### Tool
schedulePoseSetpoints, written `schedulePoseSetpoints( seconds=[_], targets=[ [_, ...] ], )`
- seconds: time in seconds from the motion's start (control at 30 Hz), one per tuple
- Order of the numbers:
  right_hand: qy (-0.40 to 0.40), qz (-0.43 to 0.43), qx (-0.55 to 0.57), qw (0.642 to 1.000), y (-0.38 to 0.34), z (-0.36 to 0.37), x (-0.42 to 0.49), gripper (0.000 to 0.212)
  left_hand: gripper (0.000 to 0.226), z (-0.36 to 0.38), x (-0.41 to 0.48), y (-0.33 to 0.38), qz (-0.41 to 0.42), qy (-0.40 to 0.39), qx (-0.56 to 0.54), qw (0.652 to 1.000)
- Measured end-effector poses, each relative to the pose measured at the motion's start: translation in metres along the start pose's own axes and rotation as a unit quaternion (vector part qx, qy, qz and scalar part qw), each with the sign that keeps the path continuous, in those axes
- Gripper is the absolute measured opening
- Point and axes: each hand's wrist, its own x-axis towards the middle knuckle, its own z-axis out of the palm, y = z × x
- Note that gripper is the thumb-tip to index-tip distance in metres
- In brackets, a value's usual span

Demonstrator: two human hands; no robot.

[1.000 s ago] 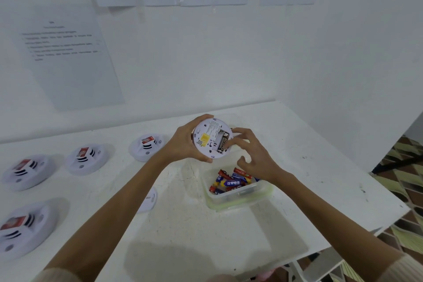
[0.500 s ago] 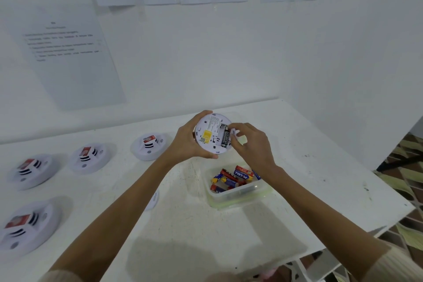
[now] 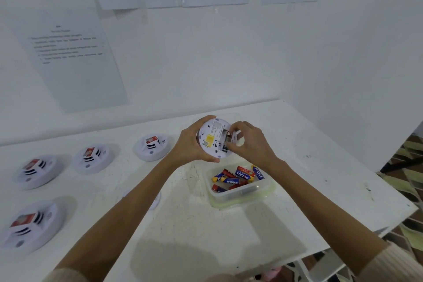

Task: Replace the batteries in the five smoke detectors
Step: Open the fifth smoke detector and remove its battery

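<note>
Up above the table (image 3: 183,224), the left hand (image 3: 187,146) is gripping the smoke detector (image 3: 211,137) by its rim, fingers curled round it, its back facing the camera. The right hand (image 3: 251,144) is curling its fingertips into the battery compartment (image 3: 225,142); whether they are pinching anything is unclear. Just below, loose batteries (image 3: 238,176) are lying in a clear container (image 3: 242,197). Four other detectors (image 3: 152,147) are sitting to the left.

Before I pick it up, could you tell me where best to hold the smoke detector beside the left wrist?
Take the smoke detector by its outer rim, from above, spanning opposite sides: it lies flat, a wide low disc with a narrow raised centre.
</note>
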Motion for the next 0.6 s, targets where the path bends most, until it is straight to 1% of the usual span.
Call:
schedulePoseSetpoints(
  seconds=[0.07, 0.17, 0.27, 0.4, 0.53, 0.6],
  targets=[
    [-0.053, -0.021, -0.009, 0.998, 0.001, -0.005, -0.001, 0.041, 0.100, -0.003, 0.001, -0.001, -0.006, 0.004, 0.001, 1.000],
    [-0.055, -0.046, -0.038, 0.997, 0.001, -0.008, -0.001, 0.051, 0.099, -0.004, 0.001, 0.000, -0.002, 0.002, 0.001, 1.000],
    [-0.051, -0.058, -0.063, 0.995, -0.002, -0.008, 0.000, 0.057, 0.098, -0.001, 0.003, 0.001, 0.012, 0.009, -0.002, 1.000],
    [-0.043, -0.065, -0.097, 0.992, -0.006, -0.009, -0.001, 0.058, 0.101, -0.001, 0.005, 0.004, 0.029, 0.000, -0.005, 1.000],
    [-0.061, -0.057, -0.118, 0.990, -0.011, -0.010, 0.001, 0.062, 0.096, -0.001, 0.006, 0.007, 0.036, -0.007, -0.002, 0.999],
    [-0.075, -0.054, -0.116, 0.989, -0.014, -0.013, 0.003, 0.062, 0.099, -0.002, 0.006, 0.005, 0.037, -0.006, 0.006, 0.999]
  ],
)
